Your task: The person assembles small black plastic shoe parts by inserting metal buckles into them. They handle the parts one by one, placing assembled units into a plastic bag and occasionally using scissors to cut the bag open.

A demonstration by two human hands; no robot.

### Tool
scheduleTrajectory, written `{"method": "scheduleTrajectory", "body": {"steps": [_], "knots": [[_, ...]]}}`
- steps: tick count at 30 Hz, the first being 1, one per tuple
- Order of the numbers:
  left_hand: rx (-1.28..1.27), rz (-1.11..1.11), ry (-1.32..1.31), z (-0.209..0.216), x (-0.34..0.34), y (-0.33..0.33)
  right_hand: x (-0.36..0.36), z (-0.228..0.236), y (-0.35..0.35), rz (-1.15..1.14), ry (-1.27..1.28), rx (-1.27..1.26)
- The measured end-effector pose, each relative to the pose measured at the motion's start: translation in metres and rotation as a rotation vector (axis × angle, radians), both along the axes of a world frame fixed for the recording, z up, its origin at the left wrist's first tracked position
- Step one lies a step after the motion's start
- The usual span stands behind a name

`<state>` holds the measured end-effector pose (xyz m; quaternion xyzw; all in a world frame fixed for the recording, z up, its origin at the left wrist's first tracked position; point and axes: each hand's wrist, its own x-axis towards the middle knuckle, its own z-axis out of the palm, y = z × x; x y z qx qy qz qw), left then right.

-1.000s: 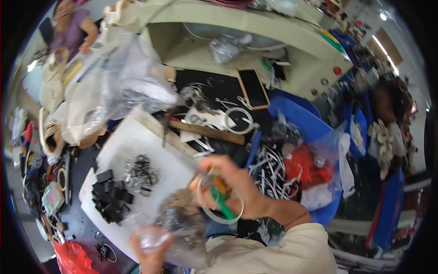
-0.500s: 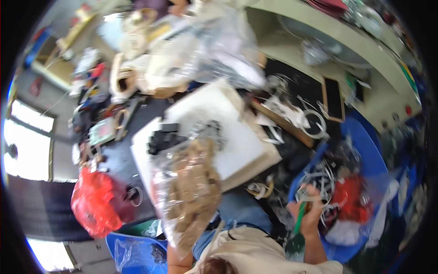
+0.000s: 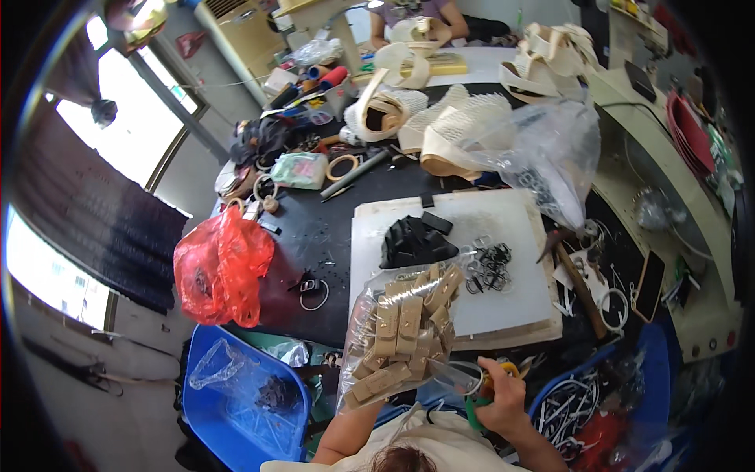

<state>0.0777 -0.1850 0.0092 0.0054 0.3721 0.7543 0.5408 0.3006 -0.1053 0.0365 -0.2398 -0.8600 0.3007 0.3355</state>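
A clear plastic bag [image 3: 385, 334] of tan strap pieces with metal studs lies over the near edge of the white work board [image 3: 440, 307]. My left forearm [image 3: 350, 435] runs up under the bag, which hides the hand that holds it. To the bag's right, my right hand [image 3: 501, 399] is closed around a slim green thing [image 3: 475, 413] whose kind I cannot make out. A pale ring [image 3: 472, 378] shows beside its fingers. Some yellow handles [image 3: 511, 369] show just behind the hand. On the board sit folded black strap pieces [image 3: 417, 241] and a heap of small metal buckles [image 3: 487, 265].
A red plastic bag [image 3: 222, 267] sits at the table's left. Blue tubs stand below left [image 3: 244, 452] and right [image 3: 654, 370]. A hammer [image 3: 580, 285] lies right of the board, near a phone [image 3: 649, 285]. Cream mesh straps [image 3: 464, 134] are piled behind; a co-worker [image 3: 452, 20] sits opposite.
My right hand has come left, out of the right tub to beside the bag, with the green thing still in it. The whole view has swung, and the bag remains with my left hand.
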Motion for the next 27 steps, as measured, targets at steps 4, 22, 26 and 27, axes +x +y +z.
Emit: {"method": "scheduleTrajectory", "body": {"steps": [4,22,26,27], "knots": [[0.016,0.056,-0.039,0.004,0.0,-0.023,-0.01,0.0,-0.002,0.045,0.077,0.054],[0.208,0.688,-0.052,0.077,-0.104,-0.115,-0.117,0.032,-0.026,0.094,-0.226,-0.139],[0.118,0.946,-0.02,0.119,-0.13,-0.17,-0.144,0.039,-0.02,0.251,-0.546,0.07],[0.068,0.99,-0.015,0.124,-0.131,-0.189,-0.151,0.056,-0.022,0.34,-0.63,0.081]]}}
